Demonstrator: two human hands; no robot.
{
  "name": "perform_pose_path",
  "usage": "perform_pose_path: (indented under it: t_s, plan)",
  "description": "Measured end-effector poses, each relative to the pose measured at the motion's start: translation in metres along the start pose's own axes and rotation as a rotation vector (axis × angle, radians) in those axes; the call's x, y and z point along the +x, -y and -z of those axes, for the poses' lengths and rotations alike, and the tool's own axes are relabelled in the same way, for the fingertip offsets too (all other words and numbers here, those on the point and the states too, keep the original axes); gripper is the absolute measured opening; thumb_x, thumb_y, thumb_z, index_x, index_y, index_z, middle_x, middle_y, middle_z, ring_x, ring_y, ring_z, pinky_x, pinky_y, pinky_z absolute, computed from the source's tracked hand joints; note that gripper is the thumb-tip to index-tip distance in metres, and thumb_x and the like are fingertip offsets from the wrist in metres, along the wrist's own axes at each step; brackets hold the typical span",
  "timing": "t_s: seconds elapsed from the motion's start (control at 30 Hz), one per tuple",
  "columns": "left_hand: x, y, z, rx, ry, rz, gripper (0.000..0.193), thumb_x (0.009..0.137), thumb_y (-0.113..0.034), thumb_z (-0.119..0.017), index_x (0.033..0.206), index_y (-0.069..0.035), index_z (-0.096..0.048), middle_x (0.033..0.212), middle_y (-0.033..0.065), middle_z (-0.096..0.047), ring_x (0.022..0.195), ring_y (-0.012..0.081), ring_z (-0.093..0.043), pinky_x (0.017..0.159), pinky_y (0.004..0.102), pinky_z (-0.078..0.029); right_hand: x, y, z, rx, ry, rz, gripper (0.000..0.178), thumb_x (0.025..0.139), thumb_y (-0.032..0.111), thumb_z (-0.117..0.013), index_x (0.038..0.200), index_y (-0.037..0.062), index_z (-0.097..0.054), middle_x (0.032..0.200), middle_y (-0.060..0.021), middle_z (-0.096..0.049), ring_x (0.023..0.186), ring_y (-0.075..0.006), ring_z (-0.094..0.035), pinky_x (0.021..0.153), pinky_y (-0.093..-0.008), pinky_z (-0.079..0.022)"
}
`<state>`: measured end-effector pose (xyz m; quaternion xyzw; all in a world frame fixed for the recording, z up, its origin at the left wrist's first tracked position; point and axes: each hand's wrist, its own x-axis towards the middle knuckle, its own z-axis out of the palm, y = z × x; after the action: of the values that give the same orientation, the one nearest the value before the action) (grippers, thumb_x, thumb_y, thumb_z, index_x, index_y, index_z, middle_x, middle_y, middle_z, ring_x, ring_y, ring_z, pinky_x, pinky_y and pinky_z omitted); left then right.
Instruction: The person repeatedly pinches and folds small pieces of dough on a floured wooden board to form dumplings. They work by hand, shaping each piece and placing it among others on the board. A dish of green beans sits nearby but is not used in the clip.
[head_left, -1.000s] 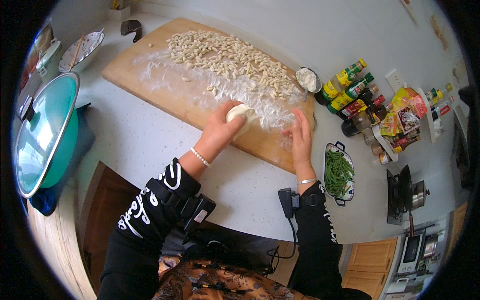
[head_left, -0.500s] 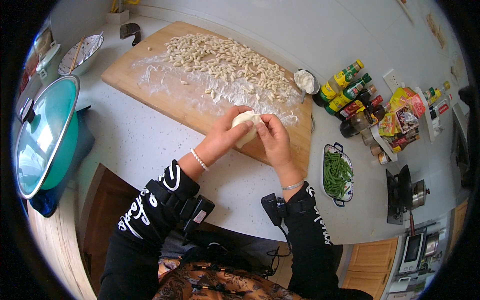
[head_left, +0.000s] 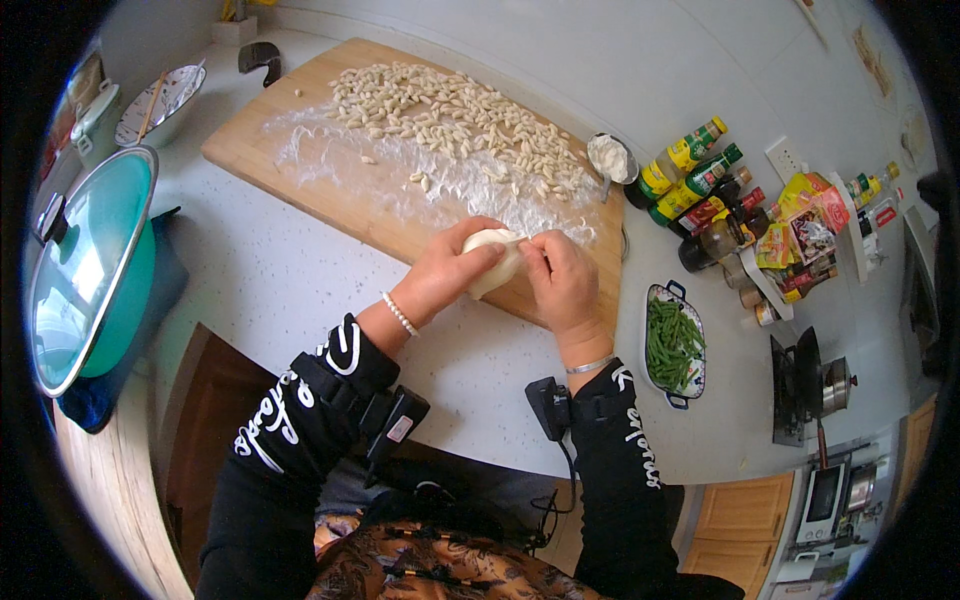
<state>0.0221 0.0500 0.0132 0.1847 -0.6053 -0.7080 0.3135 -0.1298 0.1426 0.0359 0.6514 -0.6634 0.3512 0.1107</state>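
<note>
A pale lump of dough [head_left: 492,262] is held above the near edge of a floured wooden board [head_left: 270,162]. My left hand [head_left: 446,268] wraps round the dough, its thumb lying across the near side. With thumb and fingers closed, my right hand [head_left: 562,278] pinches the dough's right edge. Beyond my hands, many small shaped dough pieces [head_left: 430,110] lie across the far part of the board, and a few sit apart in the loose flour [head_left: 500,195].
Right of the board stand a scoop of flour [head_left: 608,158], several sauce bottles [head_left: 690,165] and a dish of green beans [head_left: 674,345]. At left are a teal pot with a glass lid [head_left: 95,270], a bowl with chopsticks [head_left: 165,105] and a dark cleaver [head_left: 260,60].
My right hand has turned and drawn slightly to the right, pulling the edge of the dough out into a small point. My left hand stays almost in place.
</note>
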Motion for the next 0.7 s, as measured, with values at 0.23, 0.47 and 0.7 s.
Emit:
perform_pose_path:
  t_s: [0.23, 0.47, 0.7]
  plan:
    - [-0.004, -0.007, 0.008, -0.226, -0.044, 0.023, 0.037, 0.087, -0.025, -0.058, 0.118, -0.003, -0.056, 0.106, 0.0056, -0.062, 0.099, 0.0149, -0.057, 0.088, 0.0281, -0.045, -0.006, -0.039, 0.019, -0.023, -0.162, -0.313, 0.011, 0.089, 0.015, -0.060, 0.086, 0.0049, -0.060, 0.078, -0.0116, -0.063, 0.070, -0.0273, -0.061, 0.065, -0.0355, -0.049]
    - [0.000, -0.007, 0.007, -0.161, -0.091, 0.028, 0.036, 0.088, -0.025, -0.057, 0.117, -0.003, -0.055, 0.106, 0.0048, -0.061, 0.099, 0.0140, -0.057, 0.088, 0.0277, -0.044, -0.047, -0.045, 0.018, 0.378, 0.201, -0.524, 0.010, 0.086, 0.010, -0.065, 0.091, 0.0034, -0.061, 0.070, -0.0015, -0.059, 0.064, -0.0095, -0.055, 0.059, -0.0260, -0.045]
    - [0.000, -0.006, 0.009, -0.129, -0.100, 0.036, 0.037, 0.088, -0.026, -0.058, 0.118, -0.004, -0.055, 0.105, 0.0038, -0.061, 0.100, 0.0139, -0.056, 0.089, 0.0276, -0.043, -0.042, -0.043, 0.012, -0.016, 0.296, -0.306, 0.039, 0.072, 0.025, -0.078, 0.099, 0.0087, -0.056, 0.075, -0.0049, -0.053, 0.073, -0.0203, -0.053, 0.068, -0.0353, -0.043]
